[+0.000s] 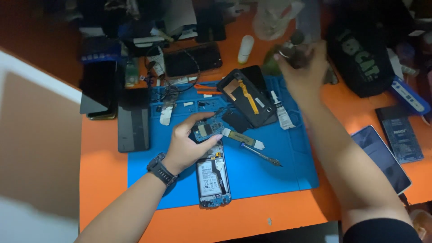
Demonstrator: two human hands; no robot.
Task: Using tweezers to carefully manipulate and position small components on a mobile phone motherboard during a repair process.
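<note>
Nearest me, an opened phone (213,177) lies on the blue mat (270,173). My left hand (186,146) rests just above it, fingers closed around a small circuit board (207,130). Farther back, my right hand (305,67) is blurred over the mat's far edge, apparently gripping a small dark bottle (290,51).

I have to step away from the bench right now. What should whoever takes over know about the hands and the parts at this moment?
Left hand: holds a small circuit board over the opened phone on the blue mat.
Right hand: raised at the far edge, gripping a small blurred object; unclear what.
Done: phone is open, battery showing; back cover lies apart.
Left: board not seated. Screwdriver and glue tube lie on the mat.
</note>
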